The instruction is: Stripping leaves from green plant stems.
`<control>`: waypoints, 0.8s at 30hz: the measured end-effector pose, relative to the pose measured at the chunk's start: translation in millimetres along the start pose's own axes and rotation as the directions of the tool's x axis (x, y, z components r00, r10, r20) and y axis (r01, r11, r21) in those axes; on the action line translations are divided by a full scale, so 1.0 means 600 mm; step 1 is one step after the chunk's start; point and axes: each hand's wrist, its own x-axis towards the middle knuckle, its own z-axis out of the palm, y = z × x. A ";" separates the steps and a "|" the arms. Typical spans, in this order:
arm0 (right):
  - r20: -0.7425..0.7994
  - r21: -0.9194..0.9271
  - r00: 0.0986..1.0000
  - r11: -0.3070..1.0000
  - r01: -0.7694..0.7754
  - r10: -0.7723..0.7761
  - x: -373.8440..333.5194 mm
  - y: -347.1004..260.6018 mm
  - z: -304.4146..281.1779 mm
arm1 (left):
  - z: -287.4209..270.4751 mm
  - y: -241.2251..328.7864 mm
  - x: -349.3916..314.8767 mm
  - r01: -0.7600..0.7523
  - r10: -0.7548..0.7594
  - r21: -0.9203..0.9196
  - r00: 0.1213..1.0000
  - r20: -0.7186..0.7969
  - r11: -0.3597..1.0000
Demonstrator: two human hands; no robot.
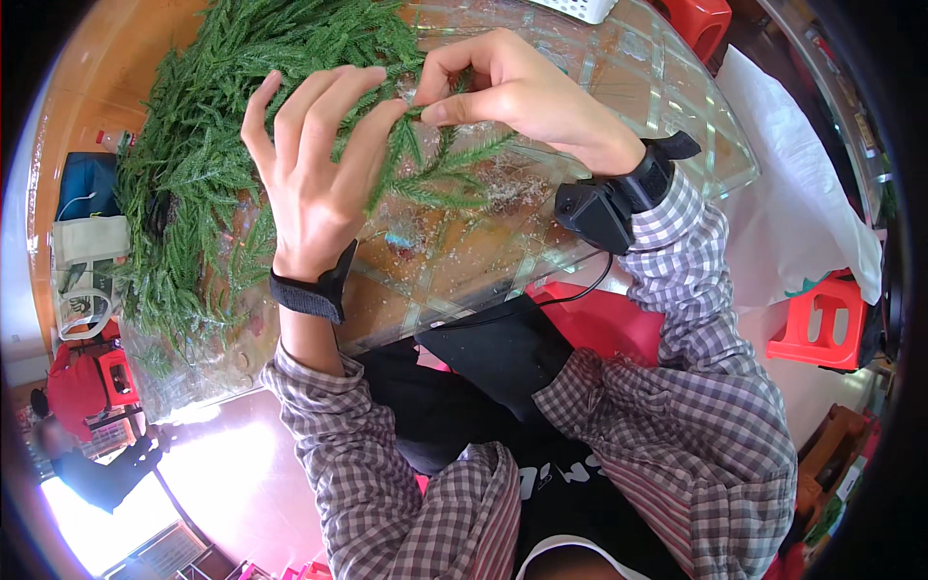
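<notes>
A green artificial pine sprig (445,174) with several needle-covered branches hangs over the table between my hands. My right hand (512,92) pinches its upper end between thumb and index finger. Right beside that pinch, my left hand (319,150) has its index fingertip at the same spot, with its thumb hidden behind and its other fingers raised and spread. Behind and to the left of my left hand lies a large heap of similar green pine branches (193,174).
A clear sheet covers the wooden table (464,256), littered with white bits. A white basket (580,8) stands at the far edge. On the right, a white sack (783,164) is beside a red stool (822,324). A cable runs from my right wrist device (594,213).
</notes>
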 end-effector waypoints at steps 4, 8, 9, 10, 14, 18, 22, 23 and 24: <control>0.053 0.132 0.998 0.991 -0.037 0.030 -0.003 -0.002 0.000 | 0.008 -0.001 -0.001 -0.009 0.009 -0.027 1.000 -0.006 1.000; 0.101 0.232 0.992 0.968 -0.098 0.076 -0.005 -0.003 -0.012 | 0.006 -0.001 -0.002 0.000 -0.004 -0.058 0.998 -0.056 0.998; 0.116 0.249 0.989 0.962 -0.114 0.087 -0.005 -0.005 -0.015 | 0.007 0.000 -0.003 0.009 -0.016 -0.077 0.996 -0.086 0.997; 0.116 0.248 0.989 0.962 -0.115 0.088 -0.006 -0.007 -0.015 | 0.008 0.001 -0.005 0.017 -0.028 -0.095 0.993 -0.116 0.995; 0.120 0.323 0.988 0.937 -0.135 0.101 -0.009 -0.014 -0.012 | -0.001 0.003 -0.005 0.027 -0.046 -0.114 0.985 -0.168 0.993; 0.156 0.324 0.985 0.938 -0.124 0.076 -0.007 -0.007 -0.013 | -0.002 0.005 -0.008 0.017 -0.029 -0.073 0.983 -0.179 0.997; 0.065 -0.006 0.998 1.000 -0.013 0.014 -0.006 -0.011 -0.008 | -0.001 0.002 -0.010 -0.004 0.006 0.011 0.983 -0.185 1.000; 0.079 -0.019 0.996 0.999 -0.050 0.051 -0.006 -0.013 -0.008 | -0.001 0.001 -0.010 -0.012 0.020 0.042 0.982 -0.188 0.999; 0.092 -0.032 0.992 0.996 -0.086 0.089 -0.007 -0.015 -0.008 | -0.002 0.001 -0.011 -0.012 0.020 0.041 0.982 -0.187 0.999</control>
